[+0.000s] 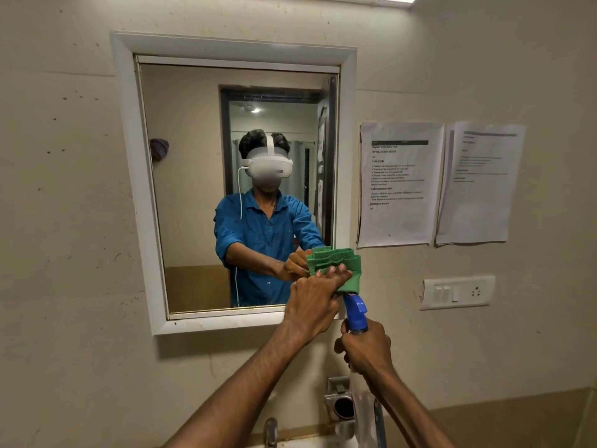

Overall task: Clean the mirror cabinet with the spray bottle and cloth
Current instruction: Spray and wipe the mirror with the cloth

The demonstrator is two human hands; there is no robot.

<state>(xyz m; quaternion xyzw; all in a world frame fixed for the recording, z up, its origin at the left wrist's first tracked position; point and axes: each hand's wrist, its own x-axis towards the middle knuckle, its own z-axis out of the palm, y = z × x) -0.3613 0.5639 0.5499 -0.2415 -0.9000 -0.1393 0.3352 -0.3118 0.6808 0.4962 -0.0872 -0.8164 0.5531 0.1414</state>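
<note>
Your mirror cabinet [232, 182] hangs on the far wall, white frame around the glass, and you're working its lower right corner. Risk there: your left hand [311, 302] presses the folded green cloth [336, 263] on the glass with fingers [336, 273] straight and lying together, so nothing actually grips the cloth; lift the pressure and it could drop toward the tap [270, 431] below. The spray bottle [355, 313] is in your right hand [366, 347], fingers curled tight around its neck, nozzle right under the cloth, touching or nearly. A squeeze now would probably soak the cloth or your left hand instead of the glass, or mist the papers [400, 182] and switch plate [458, 292] on the right. Hard to see: the bottle body is clear and mostly lost behind your right hand and wrist, fill level unreadable; trigger finger hidden; can't tell if the glass is wet; the basin is cut off at the bottom edge.
</note>
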